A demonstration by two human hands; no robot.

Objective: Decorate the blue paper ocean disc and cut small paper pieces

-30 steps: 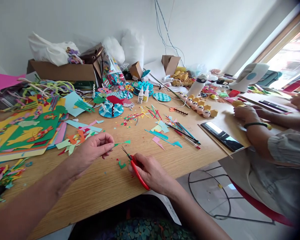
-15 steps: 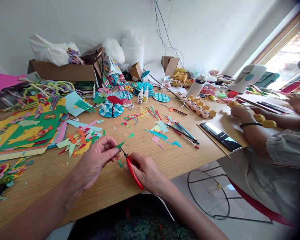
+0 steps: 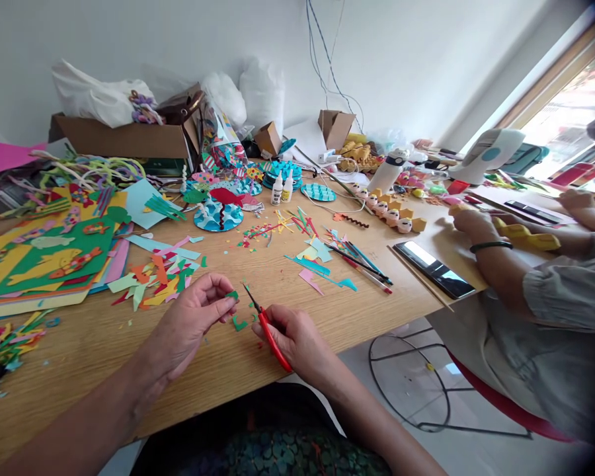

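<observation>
Between the thumb and fingers of my left hand [image 3: 205,305] is a small piece of green paper [image 3: 233,295]. My right hand [image 3: 297,337] is closed around the red handles of a pair of scissors [image 3: 272,338]. Their dark blades point up and to the left, look closed, and stand just right of the green piece, apart from it. Small green paper offcuts [image 3: 238,323] lie on the wooden table [image 3: 188,377] below the blades. Left of my left hand spreads a heap of colourful paper scraps [image 3: 166,274].
Pencils [image 3: 361,264], white glue bottles [image 3: 277,189] and a blue disc with a red paper fish [image 3: 218,215] stand or lie beyond my hands. Colourful paper sheets [image 3: 44,264] are stacked left. At right are a phone [image 3: 434,270], a thin stick [image 3: 421,279] and a co-worker's hand [image 3: 476,225] with yellow carton.
The scissors have come away from the green paper, moving slightly right. The green piece in my left hand is shorter, its pointed end gone. The co-worker's yellow carton strip shows more.
</observation>
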